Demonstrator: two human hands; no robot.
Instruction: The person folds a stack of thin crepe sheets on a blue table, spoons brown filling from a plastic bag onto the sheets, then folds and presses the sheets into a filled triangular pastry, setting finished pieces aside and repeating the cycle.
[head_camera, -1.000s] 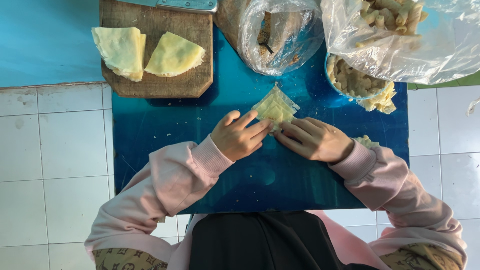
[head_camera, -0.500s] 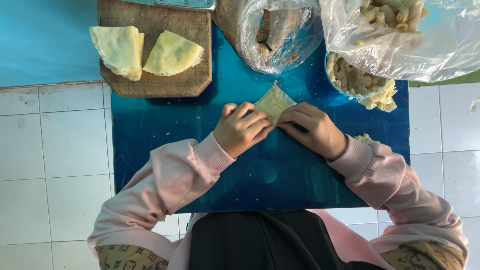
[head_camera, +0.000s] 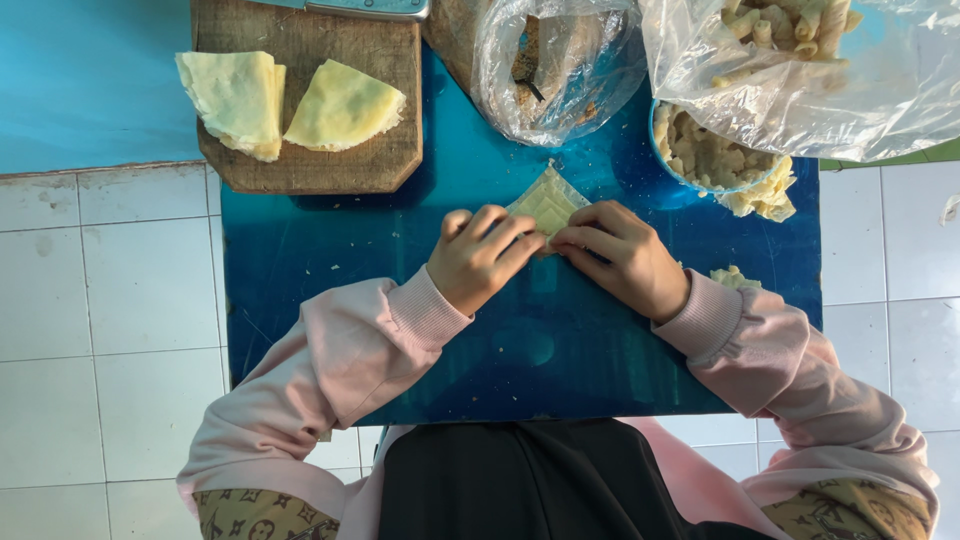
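A pale yellow triangular wrapper (head_camera: 547, 200) lies on the blue board (head_camera: 330, 260), its tip pointing away from me. My left hand (head_camera: 482, 255) and my right hand (head_camera: 618, 255) press side by side on its near edge, fingers curled over the folded part. Most of the wrapper's near half is hidden under my fingers. Pink sleeves cover both wrists.
A wooden chopping board (head_camera: 310, 150) at the back left carries two stacks of folded wrappers (head_camera: 240, 95). A clear bag of filling (head_camera: 545, 70) sits behind the hands. A blue bowl of rolled pieces (head_camera: 705, 160) and a large plastic bag (head_camera: 800, 70) stand at the right. White tiles surround the board.
Both hands have rolled forward over the wrapper, covering more of it; only its far tip still shows. The hands sit closer together than before.
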